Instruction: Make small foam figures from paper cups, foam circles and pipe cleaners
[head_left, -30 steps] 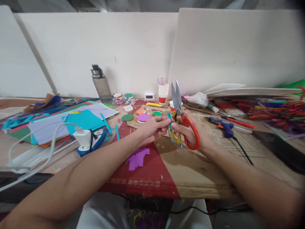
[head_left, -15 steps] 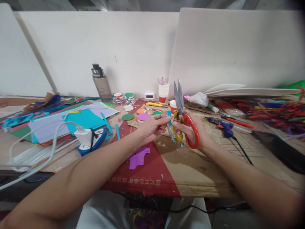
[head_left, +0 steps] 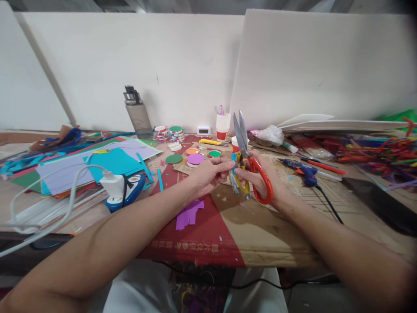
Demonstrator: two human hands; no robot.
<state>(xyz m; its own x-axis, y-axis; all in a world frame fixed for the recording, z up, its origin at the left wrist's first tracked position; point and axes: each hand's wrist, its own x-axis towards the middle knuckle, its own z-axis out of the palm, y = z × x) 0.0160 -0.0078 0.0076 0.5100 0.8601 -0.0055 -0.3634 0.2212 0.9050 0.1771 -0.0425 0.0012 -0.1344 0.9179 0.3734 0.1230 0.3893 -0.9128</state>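
The right hand is clenched through the red and yellow plastic loops of a pair of large steel scissors, whose blades point up toward twelve o'clock and stand slightly parted. The left hand pinches a narrow strip of blue paper between thumb and fingertips, holding it right at the base of the blades, at nine o'clock from the scissors' pivot. Both hands hover above the cardboard-covered counter, over its red and brown printed sheet.

At seven o'clock from the left hand lie cut pieces of purple paper on the red part. Farther toward nine o'clock sits a white charger block with its cable on a blue tool, beside a spread of coloured paper sheets. At twelve o'clock from the hands stands a red-and-white paper cup with pens; at ten o'clock, a grey water bottle. A blue glue gun lies at three o'clock from the right hand.
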